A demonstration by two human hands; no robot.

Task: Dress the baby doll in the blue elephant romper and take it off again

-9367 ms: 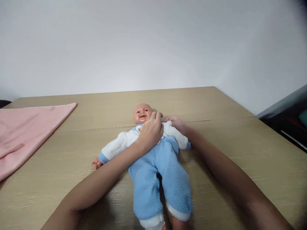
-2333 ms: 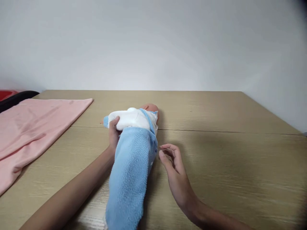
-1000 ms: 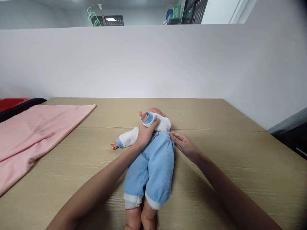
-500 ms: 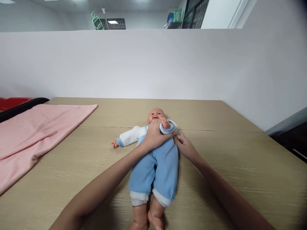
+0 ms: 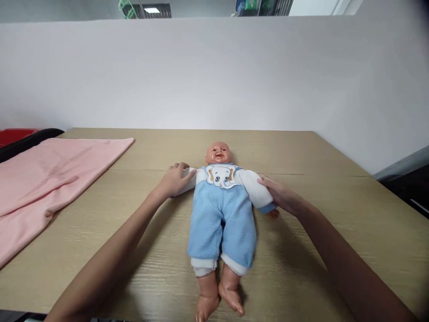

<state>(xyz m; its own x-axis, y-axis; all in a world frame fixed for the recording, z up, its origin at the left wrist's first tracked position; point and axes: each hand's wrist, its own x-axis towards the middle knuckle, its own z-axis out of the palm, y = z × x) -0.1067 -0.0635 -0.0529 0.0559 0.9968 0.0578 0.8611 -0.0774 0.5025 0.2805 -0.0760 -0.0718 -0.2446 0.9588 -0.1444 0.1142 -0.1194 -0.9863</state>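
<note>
the bald baby doll [image 5: 221, 201] lies face up on the counter [image 5: 150, 277], right of a pink cloth [image 5: 60, 179]. the left hand [image 5: 177, 180] is closed around one white sleeve [image 5: 189, 183]; the right hand [image 5: 275, 190] grips the other sleeve [image 5: 254, 185] near its blue cuff [image 5: 267, 208].

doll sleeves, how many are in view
2: one white sleeve under the left hand, which partly hides it; the other sleeve touching the right hand.

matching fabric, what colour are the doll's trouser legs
Light blue trouser legs, shown in the head view.
</note>
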